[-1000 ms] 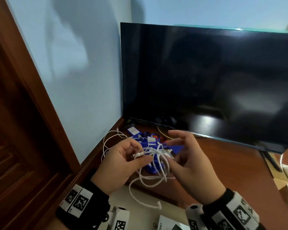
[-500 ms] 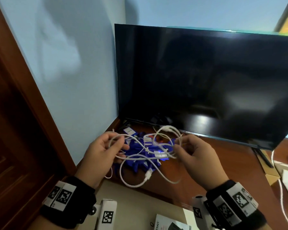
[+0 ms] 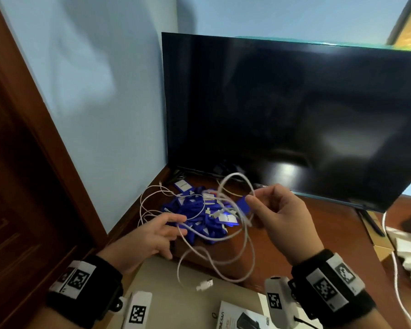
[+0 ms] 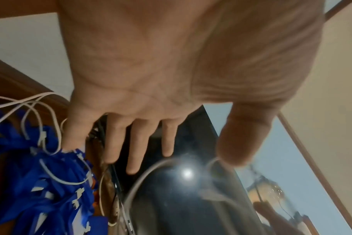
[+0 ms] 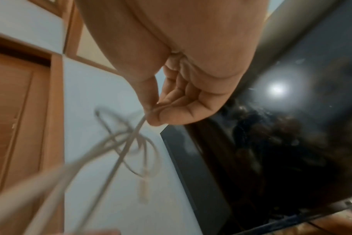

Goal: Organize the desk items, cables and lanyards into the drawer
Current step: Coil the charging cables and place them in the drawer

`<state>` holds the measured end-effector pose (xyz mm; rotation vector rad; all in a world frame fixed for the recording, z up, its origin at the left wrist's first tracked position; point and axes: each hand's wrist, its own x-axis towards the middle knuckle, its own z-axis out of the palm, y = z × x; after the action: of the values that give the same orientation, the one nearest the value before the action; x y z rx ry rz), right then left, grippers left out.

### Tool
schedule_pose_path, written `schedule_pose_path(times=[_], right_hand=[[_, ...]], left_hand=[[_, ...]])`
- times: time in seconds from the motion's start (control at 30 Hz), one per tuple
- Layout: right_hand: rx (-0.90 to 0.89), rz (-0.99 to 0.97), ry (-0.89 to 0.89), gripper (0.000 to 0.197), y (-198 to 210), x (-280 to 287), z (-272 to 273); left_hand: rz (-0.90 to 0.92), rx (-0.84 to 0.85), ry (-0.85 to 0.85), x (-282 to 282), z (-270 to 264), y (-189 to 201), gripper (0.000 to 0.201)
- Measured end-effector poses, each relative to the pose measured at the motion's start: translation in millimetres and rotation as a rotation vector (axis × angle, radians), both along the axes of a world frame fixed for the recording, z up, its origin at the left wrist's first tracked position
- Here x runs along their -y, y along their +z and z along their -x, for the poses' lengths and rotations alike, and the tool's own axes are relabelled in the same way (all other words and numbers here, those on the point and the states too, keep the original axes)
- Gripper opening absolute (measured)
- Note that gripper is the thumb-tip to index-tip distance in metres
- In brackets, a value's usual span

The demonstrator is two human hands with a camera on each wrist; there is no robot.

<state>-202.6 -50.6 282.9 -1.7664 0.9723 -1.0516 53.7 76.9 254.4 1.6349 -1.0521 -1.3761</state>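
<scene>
Your right hand (image 3: 282, 217) is pinching a strand of the white cable (image 3: 235, 224) between thumb and curled fingers (image 5: 171, 109), holding it up in front of the dark screen (image 3: 294, 110). From that pinch the cable is hanging in several tangled loops, its plug end (image 3: 204, 284) dangling low over the pale drawer (image 3: 176, 281) at the front edge. Your left hand (image 3: 150, 236) is lying spread, fingers (image 4: 135, 143) straight and apart, with a loop of the cable running across the fingertips; it is gripping nothing. Just beyond both hands, the pile of blue lanyards (image 3: 199, 214) is sitting on the brown tabletop (image 3: 318, 233) below the screen, with more white cable draped over it.
</scene>
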Motion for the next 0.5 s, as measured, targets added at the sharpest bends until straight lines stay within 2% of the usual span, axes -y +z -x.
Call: schedule_pose_path(times=[0.07,0.17,0.3,0.43,0.5], right_hand=[[-0.047,0.056,0.021,0.008,2.0,-1.6,-2.5],[-0.086,0.051,0.092,0.010,8.2,-9.2,-12.3],[0.006,0.002,0.173,0.013,24.2,-16.4,-18.8],[0.146,-0.041,0.095,0.017,40.4,-13.5,-10.1],[0.154,-0.021,0.041,0.018,45.5,-7.1,-1.9]], left_hand=[[0.138,0.006,0.059,-3.2,8.2,5.5,0.079],[0.308,-0.019,0.008,0.7,35.4,15.1,0.066],[0.303,0.031,-0.099,16.9,61.9,17.2,0.061],[0.337,0.060,0.075,26.1,61.5,9.8,0.041],[0.353,0.088,0.127,27.3,54.1,5.7,0.027]])
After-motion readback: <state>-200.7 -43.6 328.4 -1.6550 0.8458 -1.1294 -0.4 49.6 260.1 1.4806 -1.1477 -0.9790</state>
